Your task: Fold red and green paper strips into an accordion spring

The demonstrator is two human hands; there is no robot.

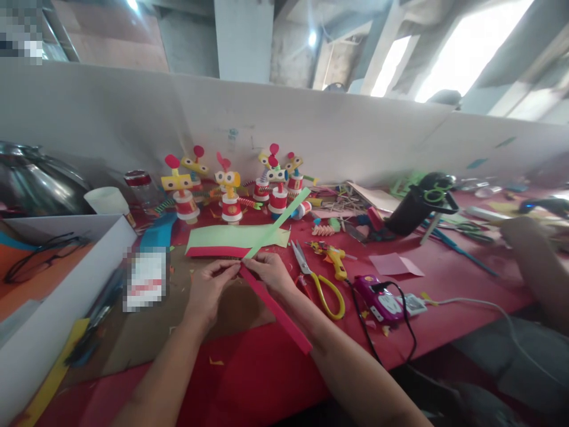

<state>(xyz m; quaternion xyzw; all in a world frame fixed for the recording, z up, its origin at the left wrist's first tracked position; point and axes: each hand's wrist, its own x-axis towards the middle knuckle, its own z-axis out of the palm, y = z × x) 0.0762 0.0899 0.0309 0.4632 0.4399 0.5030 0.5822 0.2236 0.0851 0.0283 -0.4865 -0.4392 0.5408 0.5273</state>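
Two paper strips, a light green one (pixel 284 219) and a pinkish-red one (pixel 278 314), meet at an angle between my fingertips. My left hand (pixel 211 287) pinches the spot where their ends join. My right hand (pixel 271 273) is closed on the same corner from the other side, and the red strip slants down over its wrist. Fingers hide how the ends are fastened. Just beyond my hands lie a light green paper sheet (pixel 222 236) and a red paper piece (pixel 208 252). Scissors with yellow handles (pixel 317 284) rest right of my right hand.
Several paper-cup robot figures (pixel 231 204) stand at the back. A yellow glue gun (pixel 335 260), a purple power socket (pixel 377 296) and cords lie to the right. On the left are a white box (pixel 89 284) and a steel kettle (pixel 40 181). Another person's arm (pixel 537 267) reaches in at right.
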